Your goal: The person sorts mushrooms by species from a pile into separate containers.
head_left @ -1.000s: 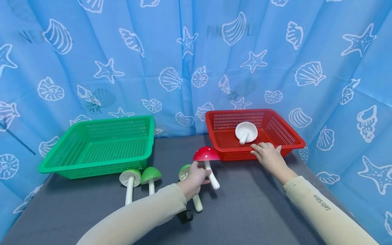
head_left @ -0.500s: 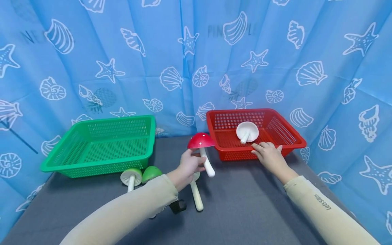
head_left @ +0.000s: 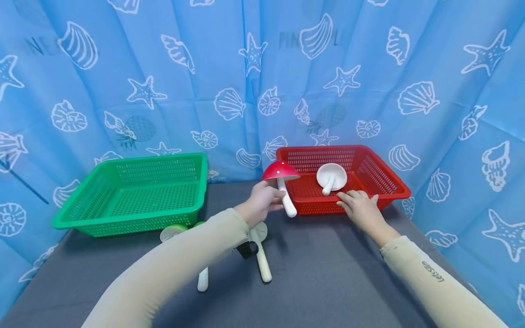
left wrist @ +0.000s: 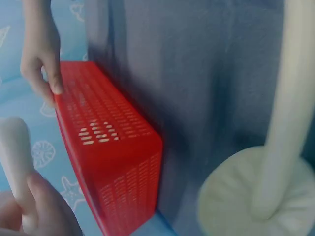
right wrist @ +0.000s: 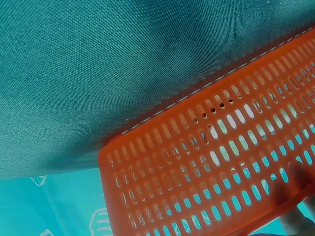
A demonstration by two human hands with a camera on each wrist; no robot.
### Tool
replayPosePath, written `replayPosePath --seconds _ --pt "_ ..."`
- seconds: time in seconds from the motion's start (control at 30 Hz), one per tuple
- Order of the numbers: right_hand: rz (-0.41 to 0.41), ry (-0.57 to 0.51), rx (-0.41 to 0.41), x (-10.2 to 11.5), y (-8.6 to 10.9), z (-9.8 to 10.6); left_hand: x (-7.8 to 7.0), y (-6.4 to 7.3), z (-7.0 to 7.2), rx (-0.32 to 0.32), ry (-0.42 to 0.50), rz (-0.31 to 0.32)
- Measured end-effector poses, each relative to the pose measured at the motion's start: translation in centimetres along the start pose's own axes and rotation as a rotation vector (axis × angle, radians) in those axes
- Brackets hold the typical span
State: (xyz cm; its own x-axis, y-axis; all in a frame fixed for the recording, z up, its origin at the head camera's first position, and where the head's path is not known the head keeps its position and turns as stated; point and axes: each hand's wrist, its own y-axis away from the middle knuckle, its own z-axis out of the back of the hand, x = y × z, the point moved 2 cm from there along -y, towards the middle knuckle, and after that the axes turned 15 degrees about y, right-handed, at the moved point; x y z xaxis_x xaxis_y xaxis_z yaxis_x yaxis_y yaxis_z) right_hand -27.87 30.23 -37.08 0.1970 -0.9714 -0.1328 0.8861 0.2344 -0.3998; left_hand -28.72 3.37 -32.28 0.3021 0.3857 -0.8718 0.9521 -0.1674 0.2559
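My left hand (head_left: 264, 200) pinches the white stem of a toy mushroom (head_left: 280, 171) with a red, white-dotted cap. It is held up at the left front corner of the red basket (head_left: 316, 207); its stem (left wrist: 14, 147) also shows in the left wrist view. The fingers of my right hand (head_left: 362, 212) hook over the basket's front rim and show through the wall slots in the right wrist view. Inside the basket, a mushroom (head_left: 331, 176) lies with its white underside up. Below my left hand a pale-stemmed mushroom (head_left: 264, 262) lies on the table.
A green basket (head_left: 127, 224) stands at the back left. In front of it, two mushrooms, one with a green-edged cap (head_left: 172, 231) and one with its white stem (head_left: 203, 280) showing, are partly hidden by my left sleeve. A blue shell-print curtain (head_left: 184, 114) hangs behind the grey table (head_left: 324, 273).
My left hand has lifted the red-capped mushroom, swung slightly left, then moved right and forward to the red basket's corner. My right hand stays on the rim.
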Motion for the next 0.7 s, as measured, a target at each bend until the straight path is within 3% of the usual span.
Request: replayPosePath --seconds 0.2,0.47,0.7 --pt "0.001 -0.011 -0.008 0.1 -0.1 0.0 -1.6 -1.2 -1.8 0.026 0.016 0.049" --pt "0.003 0.005 -0.038 0.1 0.1 0.0 -2.9 -2.9 -4.7 0.064 0.059 0.044" --pt "0.007 0.013 -0.043 0.2 0.1 0.0 -3.4 -4.4 -6.0 0.077 0.034 0.052"
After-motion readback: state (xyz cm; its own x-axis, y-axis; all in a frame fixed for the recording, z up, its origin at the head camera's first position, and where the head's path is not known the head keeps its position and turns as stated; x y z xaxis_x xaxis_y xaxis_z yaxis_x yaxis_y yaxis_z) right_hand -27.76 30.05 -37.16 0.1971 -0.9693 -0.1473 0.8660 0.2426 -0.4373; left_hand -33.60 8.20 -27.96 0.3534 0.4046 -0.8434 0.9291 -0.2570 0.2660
